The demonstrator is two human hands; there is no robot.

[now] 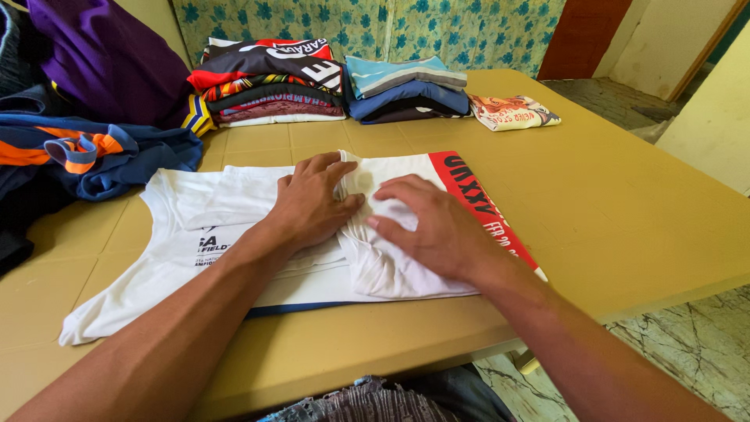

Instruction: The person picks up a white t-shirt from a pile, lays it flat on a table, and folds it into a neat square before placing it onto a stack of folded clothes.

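A white sleeveless jersey lies flat on the tan worktop, its neck end toward the person's left and its hem end, with a red printed band, folded over toward the middle. The work in hand looks like the folding of this jersey, at the stage where one side has been laid over and is being pressed down.

The left hand rests palm down on the jersey, just left of the fold. Its fingers are spread and lie flat, apart from the tips, which pinch lightly at the bunched cloth along the fold's edge. The right hand lies on the folded-over part, just right of the left hand, fingers extended and pressing the cloth flat; it grips nothing that I can see.

Beyond the jersey, toward the far edge of the worktop, stand two stacks of folded shirts, one of dark and red ones and one of blue ones, with a single folded printed shirt just to their right. To the jersey's left lies a heap of unfolded clothes, navy with orange trim and purple.

As I judge it, the next move calls for smoothing out the puckers between the two hands, then bringing the remaining side across evenly so the edges line up without dragging the lower layer.
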